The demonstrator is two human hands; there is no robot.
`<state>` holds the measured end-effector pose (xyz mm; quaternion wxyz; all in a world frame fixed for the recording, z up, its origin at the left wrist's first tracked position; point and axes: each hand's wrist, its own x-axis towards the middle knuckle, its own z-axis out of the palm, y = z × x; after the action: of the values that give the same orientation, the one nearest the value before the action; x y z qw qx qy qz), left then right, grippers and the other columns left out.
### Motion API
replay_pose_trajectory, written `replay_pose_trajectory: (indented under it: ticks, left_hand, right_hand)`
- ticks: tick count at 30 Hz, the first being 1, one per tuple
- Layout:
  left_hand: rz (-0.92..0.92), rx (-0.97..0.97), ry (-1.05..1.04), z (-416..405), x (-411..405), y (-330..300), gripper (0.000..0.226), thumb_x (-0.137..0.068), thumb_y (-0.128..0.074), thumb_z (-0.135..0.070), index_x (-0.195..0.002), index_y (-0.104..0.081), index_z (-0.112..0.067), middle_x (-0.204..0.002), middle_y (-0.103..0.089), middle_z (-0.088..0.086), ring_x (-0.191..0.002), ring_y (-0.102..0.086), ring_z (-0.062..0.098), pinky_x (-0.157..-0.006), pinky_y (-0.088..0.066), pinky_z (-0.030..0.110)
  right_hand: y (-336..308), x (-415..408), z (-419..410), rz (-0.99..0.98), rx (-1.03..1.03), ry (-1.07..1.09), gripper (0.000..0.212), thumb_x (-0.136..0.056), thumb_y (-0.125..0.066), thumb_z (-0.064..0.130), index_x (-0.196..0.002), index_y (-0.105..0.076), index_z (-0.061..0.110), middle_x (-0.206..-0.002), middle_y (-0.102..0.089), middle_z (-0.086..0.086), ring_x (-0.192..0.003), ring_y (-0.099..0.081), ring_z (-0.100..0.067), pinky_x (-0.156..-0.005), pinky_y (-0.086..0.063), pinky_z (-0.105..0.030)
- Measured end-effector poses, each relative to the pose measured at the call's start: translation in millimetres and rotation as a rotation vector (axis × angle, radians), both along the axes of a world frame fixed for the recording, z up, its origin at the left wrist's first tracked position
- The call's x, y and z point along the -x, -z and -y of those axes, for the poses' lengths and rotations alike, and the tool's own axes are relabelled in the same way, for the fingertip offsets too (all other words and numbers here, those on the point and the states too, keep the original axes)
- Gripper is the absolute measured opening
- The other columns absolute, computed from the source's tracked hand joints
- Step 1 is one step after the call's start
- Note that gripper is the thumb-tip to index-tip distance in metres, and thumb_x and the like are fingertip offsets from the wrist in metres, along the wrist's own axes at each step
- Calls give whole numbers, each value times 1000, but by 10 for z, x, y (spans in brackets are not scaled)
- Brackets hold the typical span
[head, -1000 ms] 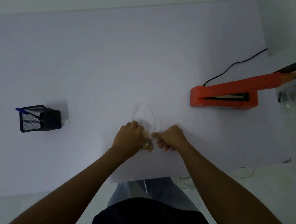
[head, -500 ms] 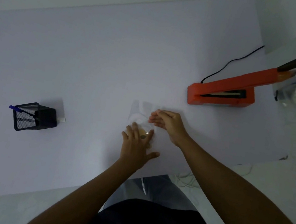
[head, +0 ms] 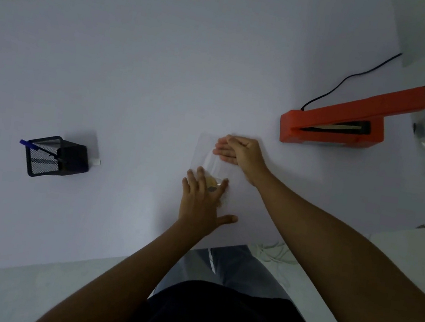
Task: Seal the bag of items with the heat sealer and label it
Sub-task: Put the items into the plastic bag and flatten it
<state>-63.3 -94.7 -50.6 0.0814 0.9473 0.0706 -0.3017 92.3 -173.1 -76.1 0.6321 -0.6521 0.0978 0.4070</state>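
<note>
Bag (head: pixel 212 161) lay flat on counter (head: pixel 135 80), unsealed. Left hand (head: pixel 201 200) pressed contents end with spread fingers; right hand (head: pixel 237 150) flattened open end, fingers straight. Step looked like smoothing. Next: carry mouth to heat sealer (head: pixel 332 129), arm raised.

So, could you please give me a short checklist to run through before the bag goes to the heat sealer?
1. Clear plastic bag lies flat on the white table: ok.
2. Items sit at the near end, under the left hand: ok.
3. Far open end smoothed by the right hand: cannot tell; creases are too faint.
4. Orange heat sealer has its arm raised, ready for the bag: ok.
5. Black cord attached to the sealer: ok; powered, cannot tell.
6. Blue pen in the black mesh holder for labelling: ok.
</note>
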Motion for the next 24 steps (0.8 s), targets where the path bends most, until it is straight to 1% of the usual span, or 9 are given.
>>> replay_pose_trajectory:
  ticks: [3, 5, 7, 11, 13, 18, 21, 24]
  left_hand:
    - [10, 5, 5, -13, 11, 30, 106, -70, -33, -93, -155, -3, -37, -160, 6, 30, -145, -1, 56, -118, -10, 64]
    - [15, -4, 15, -15, 20, 29, 108, -69, -34, -93, -155, -3, -37, -160, 5, 30, -144, -3, 56, -117, -11, 65]
    - [16, -10, 25, -18, 29, 23, 109, -68, -34, -94, -155, -2, -36, -160, 5, 31, -144, -3, 56, -116, -11, 66]
    - [24, -21, 35, -27, -4, 35, 111, -66, -31, -95, -155, -2, -36, -159, 3, 33, -144, -4, 56, -115, -12, 66]
    - [16, -27, 44, -33, -16, 42, 113, -66, -29, -96, -156, 1, -35, -160, 2, 32, -145, -3, 56, -115, -12, 67]
    - [9, -4, 37, -38, 9, 32, 112, -66, -34, -95, -155, -1, -35, -159, 5, 33, -144, -2, 56, -115, -12, 67]
    - [0, 2, 39, -27, 4, 34, 113, -66, -35, -94, -155, 0, -34, -159, 8, 33, -144, 0, 58, -116, -11, 66]
    - [8, 7, 37, -26, -4, 44, 114, -66, -35, -95, -156, -2, -34, -159, 7, 33, -143, -1, 58, -116, -12, 65]
  right_hand:
    - [41, -12, 3, 102, -32, 160, 31, -102, -51, 18, -115, -69, -5, -110, -74, -18, -104, -72, -25, -96, -56, -37]
    - [22, -49, 27, 105, -72, 251, 28, -102, -51, 15, -113, -70, -2, -112, -74, -17, -108, -71, -25, -101, -53, -38]
    - [-36, -11, 42, 59, -120, 180, 29, -103, -49, 17, -111, -71, 1, -111, -74, -17, -108, -71, -27, -101, -53, -40]
    - [-75, 187, -46, -78, -153, -172, 36, -105, -43, 21, -115, -68, -4, -111, -74, -19, -106, -72, -29, -98, -55, -40]
    - [-43, 199, -105, -113, -140, -251, 37, -104, -46, 22, -115, -69, -5, -109, -74, -20, -104, -72, -30, -99, -55, -42]
    - [16, -48, -226, -98, -76, -227, 38, -104, -47, 24, -116, -67, -6, -111, -74, -20, -102, -73, -30, -97, -56, -42]
    - [15, -222, -302, -49, -56, -134, 38, -104, -48, 26, -116, -67, -4, -111, -74, -18, -102, -74, -27, -96, -56, -40]
    - [-21, -279, -331, -23, -71, -61, 38, -104, -48, 27, -117, -68, -3, -113, -74, -17, -105, -73, -24, -100, -54, -39]
